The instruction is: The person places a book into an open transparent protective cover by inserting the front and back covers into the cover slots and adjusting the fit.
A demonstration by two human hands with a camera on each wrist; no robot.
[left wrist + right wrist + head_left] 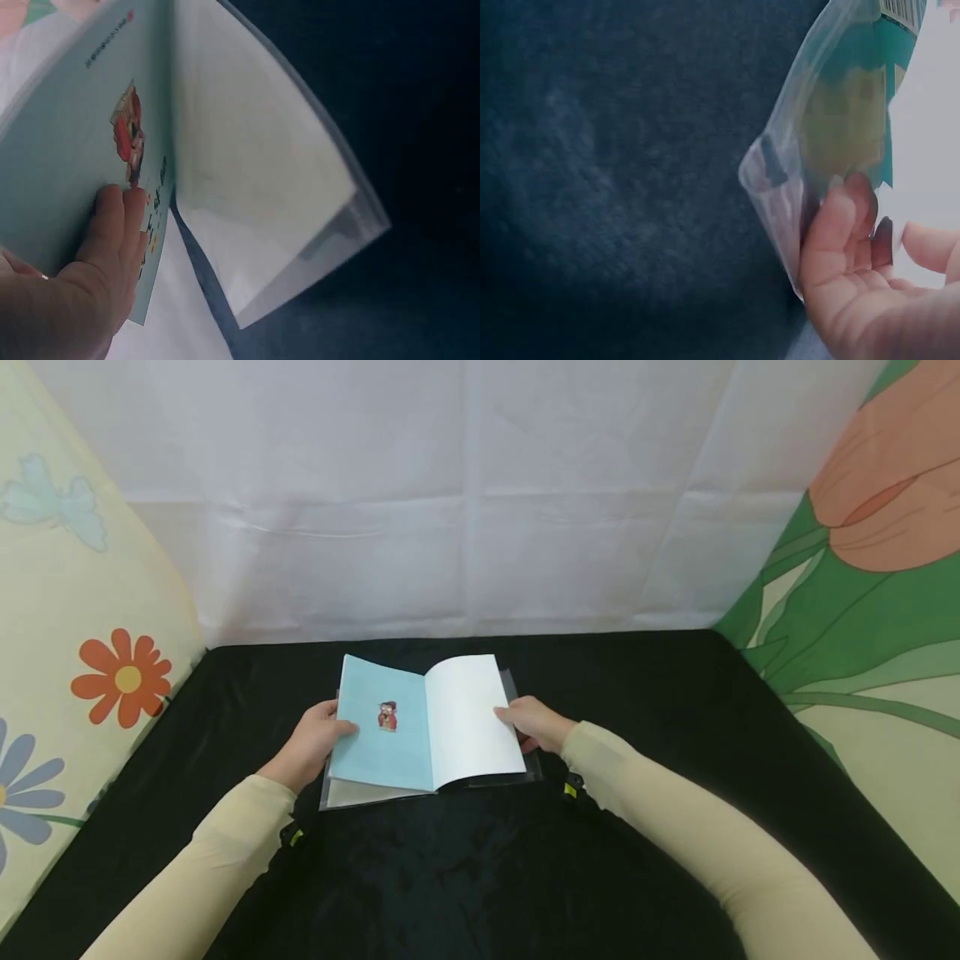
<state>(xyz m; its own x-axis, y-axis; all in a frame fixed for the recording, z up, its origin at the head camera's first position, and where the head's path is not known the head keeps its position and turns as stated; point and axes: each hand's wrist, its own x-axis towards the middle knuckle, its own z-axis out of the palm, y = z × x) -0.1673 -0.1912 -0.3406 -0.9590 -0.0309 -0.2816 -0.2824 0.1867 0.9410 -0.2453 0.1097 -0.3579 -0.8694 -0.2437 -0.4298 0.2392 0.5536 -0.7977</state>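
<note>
An open book [386,756] lies between both hands in the head view, with a pale blue left page bearing a small red-clothed figure [387,717] and a blank white right page [468,727]. My left hand [309,745] grips the left side, thumb over the blue page, fingers behind it. In the left wrist view those fingers [112,225] rest against a pale blue printed face with a figure and lettering. At the right edge my right hand [542,724] pinches the white page, thumb on top, fingers underneath. A clear plastic cover [769,165] sticks out beside these fingers.
A black cloth [465,877] covers the table under the book. Behind it hangs a white cloth backdrop [465,527]. Flower-printed panels stand at the left [45,610] and right [885,610]. A barcode [901,10] shows on the green back cover.
</note>
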